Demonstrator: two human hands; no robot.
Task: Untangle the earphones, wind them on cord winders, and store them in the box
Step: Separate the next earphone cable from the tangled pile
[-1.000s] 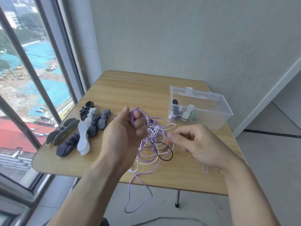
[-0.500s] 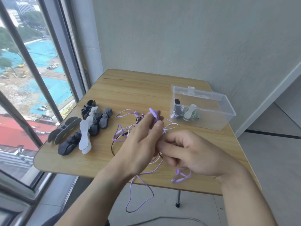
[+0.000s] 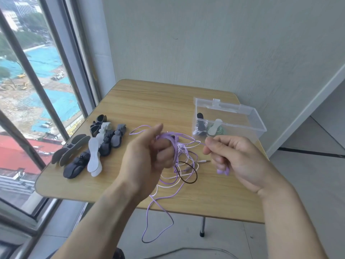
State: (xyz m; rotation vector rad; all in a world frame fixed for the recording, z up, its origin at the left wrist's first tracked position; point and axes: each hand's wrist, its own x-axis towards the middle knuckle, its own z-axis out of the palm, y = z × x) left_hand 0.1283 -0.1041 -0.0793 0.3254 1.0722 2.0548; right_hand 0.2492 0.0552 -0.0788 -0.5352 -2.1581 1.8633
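A tangle of purple, white and dark earphone cords (image 3: 183, 163) hangs above the wooden table (image 3: 168, 101). My left hand (image 3: 147, 157) grips a bunch of purple cord loops at its fingers. To its right, my right hand (image 3: 235, 157) pinches one purple strand and holds a purple earbud (image 3: 223, 171) under its fingers. A jack plug (image 3: 204, 161) lies on the table between them. One long purple loop (image 3: 158, 225) droops past the table's front edge. Empty cord winders (image 3: 93, 146), black, grey and white, lie at the left. The clear box (image 3: 242, 116) at the right holds two wound winders.
A window with thick frames runs along the left side, close to the table's left edge. A pale wall stands behind the table. One table leg (image 3: 202, 227) shows below the front edge, with a grey cable on the floor beneath.
My hands have drawn apart: the right hand moved right with a purple strand and earbud, while the left hand keeps the bunched loops. The tangle hangs looser between them.
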